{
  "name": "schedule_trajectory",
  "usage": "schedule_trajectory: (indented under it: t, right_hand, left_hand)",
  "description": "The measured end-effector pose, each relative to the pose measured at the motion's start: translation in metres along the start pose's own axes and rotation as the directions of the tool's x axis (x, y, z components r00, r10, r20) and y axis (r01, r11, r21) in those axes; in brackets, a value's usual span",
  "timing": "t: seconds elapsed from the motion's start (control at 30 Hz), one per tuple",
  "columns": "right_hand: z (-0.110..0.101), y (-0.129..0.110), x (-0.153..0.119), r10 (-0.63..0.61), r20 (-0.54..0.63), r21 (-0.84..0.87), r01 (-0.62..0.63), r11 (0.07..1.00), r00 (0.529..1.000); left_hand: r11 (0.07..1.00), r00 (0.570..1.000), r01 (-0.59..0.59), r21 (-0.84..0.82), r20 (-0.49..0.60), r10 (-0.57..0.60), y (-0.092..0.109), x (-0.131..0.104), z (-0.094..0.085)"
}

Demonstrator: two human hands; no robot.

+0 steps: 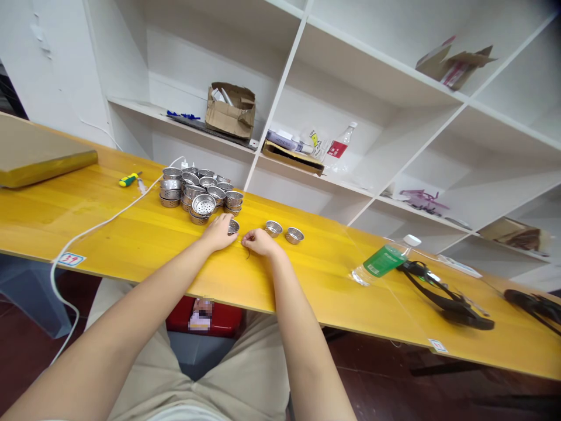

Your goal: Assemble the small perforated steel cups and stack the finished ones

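Observation:
My left hand (219,233) is closed around the side of a small perforated metal cup (234,226) standing on the yellow table. Just right of it, my right hand (258,241) is pinched, with a thin dark strand (248,254) hanging below the fingertips; what exactly it is cannot be made out. Two more metal cups (273,228) rest beyond and to the right of that hand. Behind my left hand stand stacks of the same perforated cups (204,204), several high, with one tilted toward me.
A white cable (105,221) crosses the table on the left, near a green-yellow screwdriver (130,179) and a flat cardboard box (44,153). To the right are a green-labelled bottle (385,260) and a black head strap (447,301). White shelves (342,76) rise behind the table.

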State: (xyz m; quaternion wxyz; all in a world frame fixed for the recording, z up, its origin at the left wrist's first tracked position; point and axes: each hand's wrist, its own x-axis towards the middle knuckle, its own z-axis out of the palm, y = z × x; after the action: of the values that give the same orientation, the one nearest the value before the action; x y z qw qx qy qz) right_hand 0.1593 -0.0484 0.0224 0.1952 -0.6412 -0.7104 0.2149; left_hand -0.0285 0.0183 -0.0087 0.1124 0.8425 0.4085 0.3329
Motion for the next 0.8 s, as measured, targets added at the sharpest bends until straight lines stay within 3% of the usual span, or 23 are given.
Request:
schedule_trajectory:
  t: [0.13, 0.4, 0.63, 0.8]
  right_hand:
    - [-0.002, -0.004, -0.002, -0.008, -0.011, -0.174, 0.005, 0.985, 1.0]
    - [-0.016, -0.022, 0.032, 0.094, 0.168, -0.486, 0.0, 0.874, 0.981]
    - [0.0, -0.016, 0.034, -0.027, -0.101, -0.518, -0.029, 0.855, 0.995]
    - [-0.006, -0.007, 0.023, -0.01, -0.101, -0.435, -0.035, 0.9, 0.995]
  left_hand:
    - [1.0, 1.0, -0.004, 0.005, 0.003, 0.004, 0.001, 0.0, -0.001]
    - [1.0, 1.0, 0.015, 0.013, 0.008, -0.016, 0.005, -0.002, -0.003]
    - [0.999, 1.0, 0.012, 0.03, 0.007, -0.013, 0.006, -0.003, -0.002]
    - [0.999, 1.0, 0.018, 0.033, 0.021, -0.018, 0.006, -0.002, -0.003]
